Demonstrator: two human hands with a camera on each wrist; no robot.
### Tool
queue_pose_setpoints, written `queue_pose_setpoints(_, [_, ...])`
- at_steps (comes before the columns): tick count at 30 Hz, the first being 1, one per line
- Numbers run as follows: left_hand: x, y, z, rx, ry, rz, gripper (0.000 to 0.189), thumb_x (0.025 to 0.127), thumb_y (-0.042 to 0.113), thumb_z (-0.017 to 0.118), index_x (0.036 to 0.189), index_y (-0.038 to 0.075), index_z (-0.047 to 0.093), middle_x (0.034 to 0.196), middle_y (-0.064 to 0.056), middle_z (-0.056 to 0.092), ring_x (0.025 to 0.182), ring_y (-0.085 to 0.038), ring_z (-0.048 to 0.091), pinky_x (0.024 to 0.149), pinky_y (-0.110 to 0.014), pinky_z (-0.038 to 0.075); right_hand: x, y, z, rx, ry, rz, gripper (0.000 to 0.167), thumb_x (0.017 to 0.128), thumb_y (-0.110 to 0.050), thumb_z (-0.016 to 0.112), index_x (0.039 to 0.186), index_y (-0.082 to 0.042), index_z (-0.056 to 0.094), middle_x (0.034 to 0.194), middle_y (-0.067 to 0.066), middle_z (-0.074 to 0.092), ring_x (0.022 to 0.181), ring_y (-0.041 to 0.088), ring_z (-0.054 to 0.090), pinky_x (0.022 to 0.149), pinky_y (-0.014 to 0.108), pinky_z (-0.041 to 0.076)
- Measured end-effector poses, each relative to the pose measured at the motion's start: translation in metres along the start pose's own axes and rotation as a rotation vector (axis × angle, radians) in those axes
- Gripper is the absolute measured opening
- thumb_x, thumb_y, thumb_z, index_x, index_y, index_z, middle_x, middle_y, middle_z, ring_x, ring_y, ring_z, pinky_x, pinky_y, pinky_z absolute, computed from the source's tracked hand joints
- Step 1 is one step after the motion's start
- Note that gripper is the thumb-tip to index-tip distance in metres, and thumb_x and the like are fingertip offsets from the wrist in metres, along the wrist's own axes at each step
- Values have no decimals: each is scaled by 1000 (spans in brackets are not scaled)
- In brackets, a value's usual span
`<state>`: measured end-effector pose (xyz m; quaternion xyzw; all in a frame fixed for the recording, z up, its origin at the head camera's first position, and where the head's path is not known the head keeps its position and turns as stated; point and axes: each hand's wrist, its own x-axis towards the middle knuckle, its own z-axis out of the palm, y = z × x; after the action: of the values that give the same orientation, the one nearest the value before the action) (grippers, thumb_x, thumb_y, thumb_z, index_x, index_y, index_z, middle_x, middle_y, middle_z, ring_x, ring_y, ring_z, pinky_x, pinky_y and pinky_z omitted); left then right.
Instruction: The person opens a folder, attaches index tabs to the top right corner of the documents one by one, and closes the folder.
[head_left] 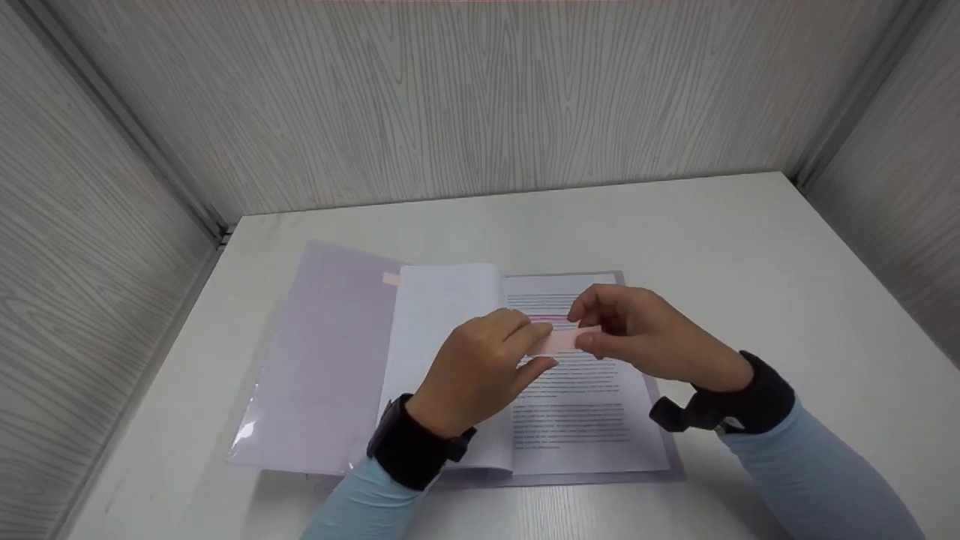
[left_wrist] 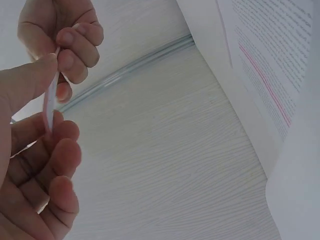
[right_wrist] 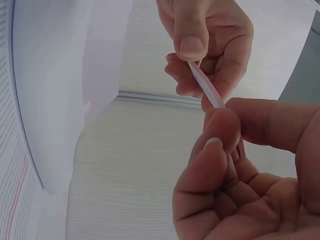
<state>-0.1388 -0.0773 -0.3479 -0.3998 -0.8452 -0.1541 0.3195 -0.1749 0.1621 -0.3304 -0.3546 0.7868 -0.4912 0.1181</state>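
Note:
Both hands meet over an open document folder (head_left: 319,375), at a narrow pink sticky note strip (head_left: 556,343). My right hand (head_left: 637,330) pinches its right end between thumb and fingers. At the other end, my left hand (head_left: 487,360) holds the strip with its fingertips, index finger across the top. In the right wrist view the strip (right_wrist: 207,86) runs from the right fingertips to the left thumb (right_wrist: 192,47), its pale underside showing. Below the hands lies a printed page (head_left: 570,427), with pink highlighted lines near its top partly hidden by the hands.
A blank turned sheet (head_left: 442,300) lies on the folder's left side, curving at the middle. A pale pink tab (head_left: 391,279) shows beside its upper left edge. White table (head_left: 720,247) surrounds the folder, with wood-grain panels (head_left: 480,97) at the back and sides.

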Motion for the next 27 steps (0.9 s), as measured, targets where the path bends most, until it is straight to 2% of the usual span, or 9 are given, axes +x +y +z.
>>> queue_pose_setpoints(4, [-4,1,-2,-48,17,23,21,88,27,72,95,7,71,75,0,61,64,-11,53,58,-20,48,-2,-4,2,81,-53,21,21,93,-17,64,108,-4,56,83,13,60,73,22,58,64,29,52])
queue_pose_setpoints(8, [-8,-2,-3,-131,-45,10,18,88,25,71,95,8,69,72,2,60,64,-9,53,58,-19,47,-3,-6,0,150,-104,68,20,94,-14,62,109,-2,55,85,17,61,78,28,60,72,35,54])
queue_pose_setpoints(12, [-10,-3,-1,-199,-108,-1,15,87,23,72,94,10,68,72,4,61,65,-8,55,60,-19,47,-2,-4,-1,153,-147,111,18,95,-14,62,107,-3,57,84,15,62,78,30,60,73,36,54])
queue_pose_setpoints(17, [-10,-4,-2,-222,-117,0,16,89,24,70,95,9,68,72,4,62,67,-9,58,62,-19,49,0,-3,1,129,-147,137,15,94,-16,63,104,-6,59,82,13,62,76,24,58,70,34,53])
queue_pose_setpoints(27, [-8,-2,-2,-233,-92,3,21,89,29,69,97,10,69,71,3,63,64,-7,57,61,-17,48,1,-5,6,114,-120,141,14,92,-18,65,99,-7,60,80,13,61,72,24,55,65,30,51])
